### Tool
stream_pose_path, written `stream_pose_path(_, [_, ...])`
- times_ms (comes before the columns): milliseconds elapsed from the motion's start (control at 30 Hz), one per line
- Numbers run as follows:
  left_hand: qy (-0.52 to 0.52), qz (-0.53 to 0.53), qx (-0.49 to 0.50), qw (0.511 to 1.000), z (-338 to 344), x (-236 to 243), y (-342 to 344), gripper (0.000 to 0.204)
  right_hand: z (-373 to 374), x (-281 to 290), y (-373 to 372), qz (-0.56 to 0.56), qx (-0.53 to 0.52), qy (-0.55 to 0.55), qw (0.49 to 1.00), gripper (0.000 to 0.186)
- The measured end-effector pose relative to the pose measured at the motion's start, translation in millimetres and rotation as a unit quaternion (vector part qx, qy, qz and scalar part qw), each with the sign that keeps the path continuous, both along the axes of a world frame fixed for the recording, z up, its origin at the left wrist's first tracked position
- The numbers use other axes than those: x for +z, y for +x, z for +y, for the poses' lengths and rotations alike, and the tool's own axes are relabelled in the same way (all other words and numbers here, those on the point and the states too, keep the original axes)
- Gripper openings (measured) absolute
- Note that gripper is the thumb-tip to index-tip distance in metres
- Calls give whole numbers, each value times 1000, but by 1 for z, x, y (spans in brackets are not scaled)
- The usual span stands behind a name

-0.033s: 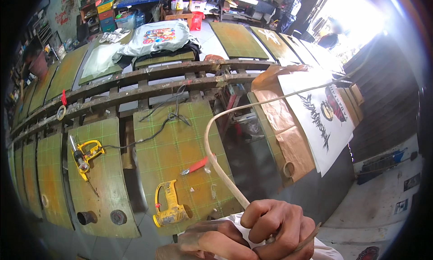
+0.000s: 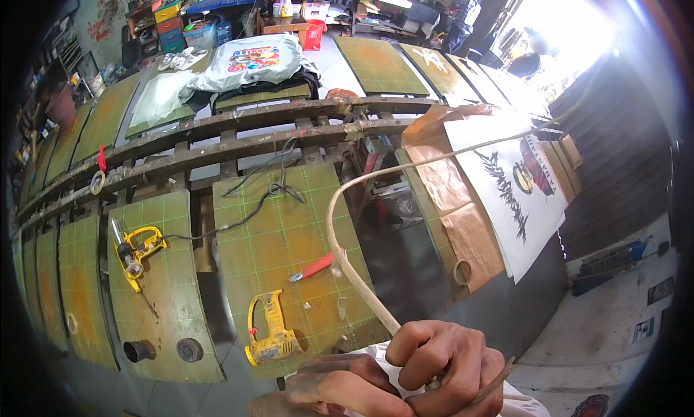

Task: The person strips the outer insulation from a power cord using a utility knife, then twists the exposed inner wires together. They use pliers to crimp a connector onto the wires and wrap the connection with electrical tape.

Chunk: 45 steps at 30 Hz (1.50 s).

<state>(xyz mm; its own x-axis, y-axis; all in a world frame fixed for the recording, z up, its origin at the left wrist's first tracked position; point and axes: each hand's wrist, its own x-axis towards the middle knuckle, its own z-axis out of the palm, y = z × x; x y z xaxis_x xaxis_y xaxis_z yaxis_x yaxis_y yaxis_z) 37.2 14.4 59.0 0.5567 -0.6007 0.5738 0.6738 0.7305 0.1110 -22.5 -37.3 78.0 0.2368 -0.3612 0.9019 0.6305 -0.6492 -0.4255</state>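
A pale electrical cable comes down from the upper right in a wide curve and enters my right hand, which is closed around it. A short stripped-looking end sticks out beyond my right fingers. My left hand is curled against the right one at the lower edge; what its fingers grip is hidden. On the board before me lie a yellow tool housing and a red-handled cutter. An opened yellow heat gun with a metal nozzle and exposed inner parts rests on the board to the left.
A black cord runs from the heat gun across the boards. Two dark round parts, a hollow collar and a cap, sit at the near left. Brown paper and a printed white sheet cover the right board. Gaps separate the boards.
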Motion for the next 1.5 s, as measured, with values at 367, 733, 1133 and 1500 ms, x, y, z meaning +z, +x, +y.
stream_pose_path(367, [30, 40, -70, 996, 7, 2, -6, 36, 2, -16, -8, -27, -4, 14, 1000, 12])
stream_pose_path(733, [0, 195, -208, 959, 6, 20, -21, 34, -7, -10, 18, -194, -56, -33, 979, 13])
stream_pose_path(1133, [259, -316, 95, 908, 20, -54, 70, 20, -1, -56, -2, 163, -13, 143, 976, 10])
stream_pose_path(1500, [471, -74, 72, 876, 34, -196, 103, 29, 16, -141, 60, 471, 73, 365, 799, 31])
